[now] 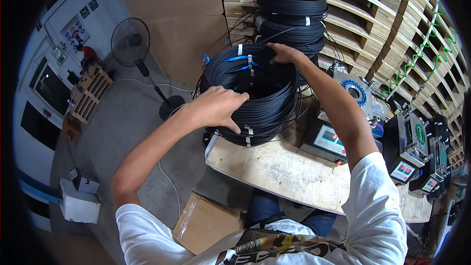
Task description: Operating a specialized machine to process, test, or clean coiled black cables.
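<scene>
A tall stack of coiled black cable point(267, 122) stands at the left end of the wooden table, bound with white ties. Blue connectors point(237, 59) lie across its far inner rim. My left hand point(216, 108) grips the near-left side of the top coil, its thumb down the outer face and its fingers over the rim. At the far right of the same coil, my right hand point(285, 54) is hooked over the rim; its fingertips are partly hidden.
Behind stands another stack of black coils point(290, 7) against wooden pallets point(363, 7). Polishing machines with displays point(326, 140) line the plywood table point(265, 167) to the right. A standing fan point(131, 41) is at the left, a cardboard box point(206, 223) below, and a distant person point(88, 55) far left.
</scene>
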A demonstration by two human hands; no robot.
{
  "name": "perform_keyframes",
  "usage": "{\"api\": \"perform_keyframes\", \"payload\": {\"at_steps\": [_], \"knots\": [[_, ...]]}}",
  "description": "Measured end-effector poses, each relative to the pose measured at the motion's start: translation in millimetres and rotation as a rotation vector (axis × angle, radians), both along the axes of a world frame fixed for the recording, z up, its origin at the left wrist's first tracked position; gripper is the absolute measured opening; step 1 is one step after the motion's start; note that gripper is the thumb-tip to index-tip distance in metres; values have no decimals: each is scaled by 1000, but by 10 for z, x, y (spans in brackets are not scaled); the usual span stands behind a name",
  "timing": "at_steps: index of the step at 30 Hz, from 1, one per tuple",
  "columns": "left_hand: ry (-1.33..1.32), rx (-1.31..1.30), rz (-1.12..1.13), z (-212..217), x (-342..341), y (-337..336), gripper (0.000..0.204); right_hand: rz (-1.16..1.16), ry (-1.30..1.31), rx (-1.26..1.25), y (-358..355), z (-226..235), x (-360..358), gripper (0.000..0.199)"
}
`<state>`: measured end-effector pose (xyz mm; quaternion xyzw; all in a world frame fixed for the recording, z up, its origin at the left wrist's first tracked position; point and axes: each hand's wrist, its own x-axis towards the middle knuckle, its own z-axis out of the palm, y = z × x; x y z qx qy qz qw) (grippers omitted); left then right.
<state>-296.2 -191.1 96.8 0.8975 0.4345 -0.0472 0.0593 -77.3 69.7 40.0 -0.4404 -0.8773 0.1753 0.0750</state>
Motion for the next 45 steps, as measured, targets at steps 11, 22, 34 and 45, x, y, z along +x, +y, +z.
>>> {"api": "perform_keyframes", "payload": {"at_steps": [11, 22, 34, 45], "knots": [[-60, -57, -56, -2, -52, 152, 50, -60, -38, -6, 28, 14, -56, 87], [-180, 94, -98, -36, -56, 21, 73, -26, 47, -29, 63, -29, 62, 92], [-821, 199, 141, 32, -521, 911, 35, -33, 36, -41, -69, 82, 46, 87], [-578, -441, 649, -214, -1072, 1650, 64, -250, 216, -207, -220, 25, 175, 75]]}}
